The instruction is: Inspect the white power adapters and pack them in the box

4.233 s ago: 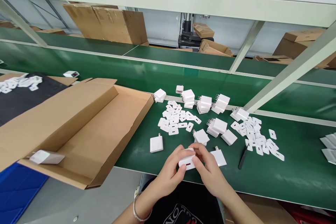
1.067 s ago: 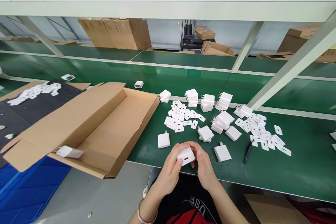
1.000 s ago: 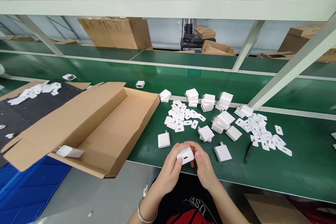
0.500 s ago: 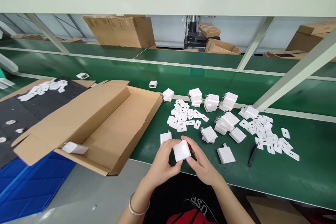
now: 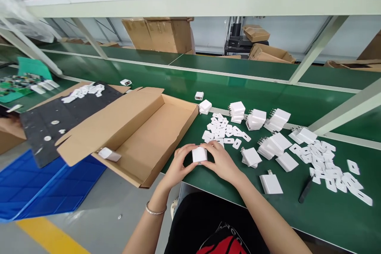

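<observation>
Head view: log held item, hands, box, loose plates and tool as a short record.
Held item: white block
Hands: left hand and right hand, both gripping it
Box: open cardboard box, another block at its near end
Loose plates: left pile, right pile
Tool: black tool, beside right pile

The right hand (image 5: pixel 222 160) partly hides the white block (image 5: pixel 199 154).

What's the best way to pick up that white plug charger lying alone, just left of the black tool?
Probably by the two side edges of the white plug charger, coming from above: it lies with a broad face up, and both sides look free. The metal prong end sticks out away from the person, so I'd avoid that end.
</observation>
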A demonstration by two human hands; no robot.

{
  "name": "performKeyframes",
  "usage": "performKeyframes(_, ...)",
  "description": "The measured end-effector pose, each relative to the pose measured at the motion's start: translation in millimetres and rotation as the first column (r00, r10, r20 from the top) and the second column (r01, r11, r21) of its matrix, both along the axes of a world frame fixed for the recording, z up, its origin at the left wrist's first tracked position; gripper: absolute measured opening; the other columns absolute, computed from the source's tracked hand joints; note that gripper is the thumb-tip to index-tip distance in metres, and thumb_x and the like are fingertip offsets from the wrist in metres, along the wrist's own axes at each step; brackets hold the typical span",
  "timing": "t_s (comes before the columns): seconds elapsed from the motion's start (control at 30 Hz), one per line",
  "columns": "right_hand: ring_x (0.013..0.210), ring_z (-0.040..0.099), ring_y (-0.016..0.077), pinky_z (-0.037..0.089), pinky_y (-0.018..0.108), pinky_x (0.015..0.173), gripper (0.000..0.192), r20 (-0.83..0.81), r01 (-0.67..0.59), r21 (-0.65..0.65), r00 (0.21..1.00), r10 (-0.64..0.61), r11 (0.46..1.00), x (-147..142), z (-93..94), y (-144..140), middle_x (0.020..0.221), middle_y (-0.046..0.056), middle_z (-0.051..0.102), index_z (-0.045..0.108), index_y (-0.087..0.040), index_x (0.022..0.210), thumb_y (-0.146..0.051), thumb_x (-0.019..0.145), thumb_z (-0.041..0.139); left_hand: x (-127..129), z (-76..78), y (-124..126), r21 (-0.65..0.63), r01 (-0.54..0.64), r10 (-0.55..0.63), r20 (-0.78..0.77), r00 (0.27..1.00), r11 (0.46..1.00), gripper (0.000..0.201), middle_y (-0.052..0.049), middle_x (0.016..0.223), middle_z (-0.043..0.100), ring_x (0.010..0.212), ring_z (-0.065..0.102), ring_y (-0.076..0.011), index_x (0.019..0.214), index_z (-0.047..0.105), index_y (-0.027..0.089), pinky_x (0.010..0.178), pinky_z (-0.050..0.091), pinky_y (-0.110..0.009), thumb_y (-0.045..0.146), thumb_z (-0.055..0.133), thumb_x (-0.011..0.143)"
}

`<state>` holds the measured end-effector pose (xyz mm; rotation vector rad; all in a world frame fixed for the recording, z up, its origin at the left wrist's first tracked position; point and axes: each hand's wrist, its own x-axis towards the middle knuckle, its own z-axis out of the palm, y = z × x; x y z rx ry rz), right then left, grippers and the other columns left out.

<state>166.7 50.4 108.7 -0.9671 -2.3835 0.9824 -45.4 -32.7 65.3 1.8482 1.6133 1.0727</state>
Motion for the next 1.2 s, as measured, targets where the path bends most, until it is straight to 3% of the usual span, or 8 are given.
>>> performKeyframes(0.1,0.113,0.064,0.0267,0.057,0.042,0.093,0.051,-0.006,0.016,-0.051,1.0,-0.017,0.999,4.1,-1.3,-3.3,0.131,0.009,0.059,0.059,-0.032,0.145,-0.023,0.097,0.072,-0.9,2.0,1.4,-0.089,0.074,-0.064,0.104,0.993,0.993,0.053,-0.012,0.159,0.056,0.147,0.053,-0.0306,0.152,0.05,0.031,0.121,0.043,-0.05,0.043,0.065,0.103)
performKeyframes(0.2,0.099,0.066,0.0226,0.059,0.039,0.084,0.07,-0.024,0.04,-0.122,0.999,-0.043,0.992,11.3,-2.9,-10.5,0.14,0.01,0.057,0.047,-0.033,0.157,-0.024,0.092,0.073,-2.5,3.1,2.2,-0.15,0.088,-0.071,0.114,0.991,0.985,0.069,-0.012,0.164,0.052,0.151,0.05,-0.0305,0.16,0.039,0.03,0.125,0.041,-0.051,0.039,0.07,0.099)
performKeyframes(0.3,0.089,0.067,0.0193,0.06,0.038,0.078,0.082,-0.083,0.116,-0.26,0.986,-0.142,0.959,13.4,-7.4,-17.9,0.146,0.013,0.056,0.036,-0.031,0.164,-0.04,0.092,0.074,-2.2,-0.2,3.3,-0.156,0.038,-0.03,0.055,0.998,0.987,0.063,-0.013,0.155,0.06,0.143,0.058,-0.0322,0.153,0.047,0.027,0.119,0.046,-0.053,0.037,0.072,0.096)
performKeyframes(0.43,0.077,0.067,0.0191,0.06,0.041,0.074,0.06,-0.092,0.245,-0.438,0.945,-0.314,0.865,2.1,-16.9,-22.5,0.129,0.014,0.066,0.057,-0.02,0.148,-0.06,0.102,0.054,3.7,-1.3,4.2,-0.097,-0.015,0.017,0.016,1.0,0.995,0.045,-0.011,0.139,0.071,0.128,0.067,-0.0322,0.135,0.062,0.026,0.11,0.054,-0.051,0.037,0.074,0.094)
performKeyframes(0.57,0.088,0.068,0.0235,0.06,0.045,0.085,0.045,-0.151,0.272,-0.352,0.928,-0.341,0.896,-9.4,-26.3,-23.8,0.117,0.012,0.067,0.069,-0.019,0.128,-0.052,0.1,0.059,13.0,4.8,3.0,-0.101,-0.034,0.044,0.096,0.994,0.994,0.042,-0.009,0.134,0.074,0.123,0.072,-0.0286,0.132,0.062,0.025,0.106,0.059,-0.045,0.039,0.074,0.094)
performKeyframes(0.83,0.09,0.07,0.0237,0.06,0.038,0.078,0.054,-0.324,0.137,-0.477,0.891,-0.319,0.868,-3.8,-32.8,-22.0,0.103,0.006,0.072,0.058,-0.025,0.14,-0.057,0.098,0.062,37.6,5.0,-1.2,-0.066,-0.068,0.089,0.404,0.911,0.995,0.045,-0.01,0.131,0.073,0.12,0.074,-0.0282,0.134,0.061,0.025,0.105,0.063,-0.05,0.038,0.075,0.093)
performKeyframes(1.03,0.112,0.071,0.0291,0.061,0.041,0.09,0.055,-0.533,0.047,-0.454,0.786,-0.314,0.89,-1.5,-21.8,-20.4,0.127,0.013,0.073,0.061,-0.023,0.137,-0.056,0.094,0.071,37.8,42.5,-11.0,-0.032,0.157,-0.112,0.563,0.819,0.987,0.063,-0.016,0.156,0.053,0.138,0.061,-0.0304,0.153,0.045,0.028,0.118,0.053,-0.052,0.043,0.073,0.098)
performKeyframes(1.2,0.108,0.071,0.0286,0.061,0.039,0.082,0.054,-0.479,0.083,-0.298,0.849,-0.224,0.951,-4.7,-4.7,-22.7,0.142,0.014,0.068,0.064,-0.025,0.143,-0.05,0.095,0.071,31.1,62.8,0.6,-0.131,0.067,0.008,0.498,0.867,0.989,0.048,-0.013,0.131,0.065,0.114,0.069,-0.0274,0.136,0.057,0.023,0.098,0.061,-0.045,0.048,0.069,0.097)
